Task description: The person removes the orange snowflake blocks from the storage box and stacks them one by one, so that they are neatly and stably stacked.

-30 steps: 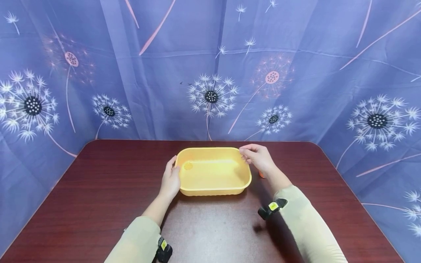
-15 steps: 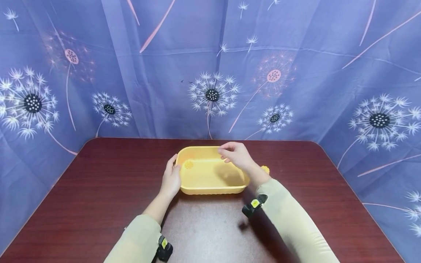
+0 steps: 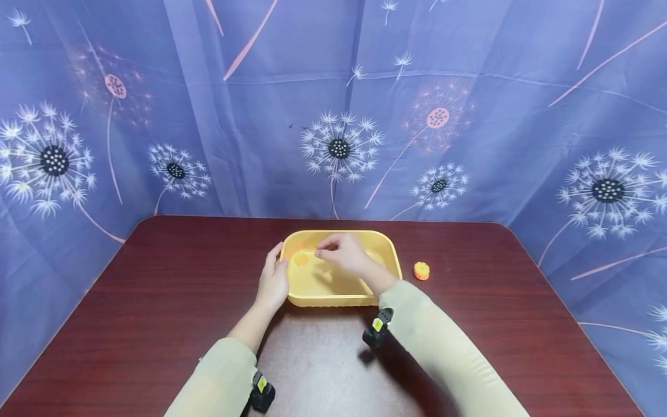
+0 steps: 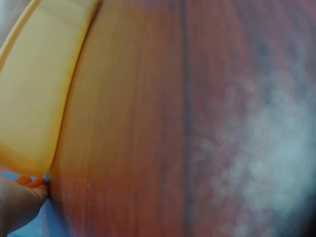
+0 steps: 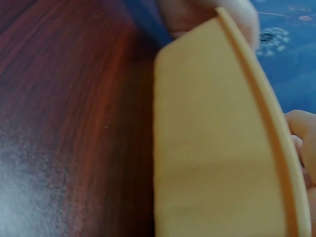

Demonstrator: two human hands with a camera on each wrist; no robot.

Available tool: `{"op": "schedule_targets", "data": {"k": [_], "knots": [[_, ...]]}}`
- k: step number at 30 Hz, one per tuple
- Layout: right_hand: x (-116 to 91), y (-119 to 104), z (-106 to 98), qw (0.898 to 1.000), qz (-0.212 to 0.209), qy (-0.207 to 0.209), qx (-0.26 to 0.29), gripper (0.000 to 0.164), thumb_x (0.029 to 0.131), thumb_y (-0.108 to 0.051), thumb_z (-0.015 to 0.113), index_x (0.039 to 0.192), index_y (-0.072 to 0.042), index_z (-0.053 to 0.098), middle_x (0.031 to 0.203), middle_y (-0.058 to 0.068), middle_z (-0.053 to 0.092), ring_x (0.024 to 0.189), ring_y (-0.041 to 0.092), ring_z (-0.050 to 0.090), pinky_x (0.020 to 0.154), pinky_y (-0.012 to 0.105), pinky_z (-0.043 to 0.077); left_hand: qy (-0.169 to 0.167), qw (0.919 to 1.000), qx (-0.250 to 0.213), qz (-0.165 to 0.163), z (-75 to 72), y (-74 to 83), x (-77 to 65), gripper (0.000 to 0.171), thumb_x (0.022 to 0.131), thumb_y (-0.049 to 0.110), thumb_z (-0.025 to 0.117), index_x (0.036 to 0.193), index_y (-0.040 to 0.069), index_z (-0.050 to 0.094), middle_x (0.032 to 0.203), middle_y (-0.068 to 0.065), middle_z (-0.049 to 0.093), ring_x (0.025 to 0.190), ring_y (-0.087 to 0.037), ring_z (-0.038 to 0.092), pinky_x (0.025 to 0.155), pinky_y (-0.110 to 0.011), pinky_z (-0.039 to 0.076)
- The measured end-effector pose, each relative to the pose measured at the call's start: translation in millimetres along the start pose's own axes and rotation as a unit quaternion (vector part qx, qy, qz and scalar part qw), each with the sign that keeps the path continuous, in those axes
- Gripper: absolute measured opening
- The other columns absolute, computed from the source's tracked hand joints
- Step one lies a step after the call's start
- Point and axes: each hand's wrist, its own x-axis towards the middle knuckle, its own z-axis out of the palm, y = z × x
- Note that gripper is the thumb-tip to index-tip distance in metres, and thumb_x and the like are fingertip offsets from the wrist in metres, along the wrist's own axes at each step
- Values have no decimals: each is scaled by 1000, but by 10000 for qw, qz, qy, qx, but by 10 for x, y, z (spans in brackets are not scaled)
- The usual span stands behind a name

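Observation:
A yellow plastic basin (image 3: 333,300) stands on the table, with a round yellow scalloped piece like a corn slice (image 3: 300,258) at its left end. My left hand (image 3: 272,284) grips the basin's left end. In the left wrist view, the fingertips (image 4: 38,183) touch the basin's corner. Over the basin's inside is my right hand (image 3: 345,253), fingers loosely bent, their tips close to the piece; nothing shows between them. The right wrist view has the basin's side wall (image 5: 207,128) hiding most of these fingers. A second corn-like slice (image 3: 421,270), orange-sided, lies right of the basin.
The dark red-brown wooden table (image 3: 172,289) ends at a far edge behind the basin. A blue-purple curtain (image 3: 250,145) with dandelion prints hangs behind it and along both sides. Each wrist wears a small black camera (image 3: 377,329).
My right hand has moved left, from the basin's right end to near the piece inside, uncovering the slice on the table. The left hand and basin stay in place.

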Motion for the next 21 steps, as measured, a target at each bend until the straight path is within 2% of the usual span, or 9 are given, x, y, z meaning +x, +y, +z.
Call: {"op": "schedule_targets", "data": {"k": [5, 12, 17, 21], "knots": [[56, -46, 142, 9993, -141, -210, -266, 17, 81, -13, 71, 95, -2, 70, 87, 9, 70, 74, 8, 59, 67, 18, 50, 12, 10000, -52, 10, 3, 5, -1, 47, 101, 18, 31, 148, 19, 28, 140, -19, 47, 124, -30, 51, 101, -45, 44], [124, -80, 247, 9992, -184, -348, 103, 28, 79, -9, 71, 103, 5, 66, 87, 13, 68, 74, 9, 58, 65, 16, 47, 8, 10000, -8, 40, 5, 5, 3, 47, 101, 18, 32, 148, 17, 28, 137, -21, 50, 120, -31, 54, 99, -44, 46], [157, -18, 306, 9993, -193, -303, 57, 32, 78, -10, 73, 106, 5, 64, 93, 16, 67, 78, 16, 61, 71, 19, 51, 50, 10000, 11, 44, -2, 4, 12, 47, 101, 18, 33, 148, 18, 29, 135, -20, 52, 118, -30, 55, 98, -44, 47], [179, 39, 347, 9993, -152, -329, -16, 36, 78, -10, 74, 110, 4, 63, 103, 17, 66, 88, 24, 64, 80, 26, 53, 49, 10000, -7, 53, 0, -15, 18, 47, 101, 18, 33, 148, 17, 30, 133, -21, 53, 117, -32, 56, 97, -45, 48]]}}
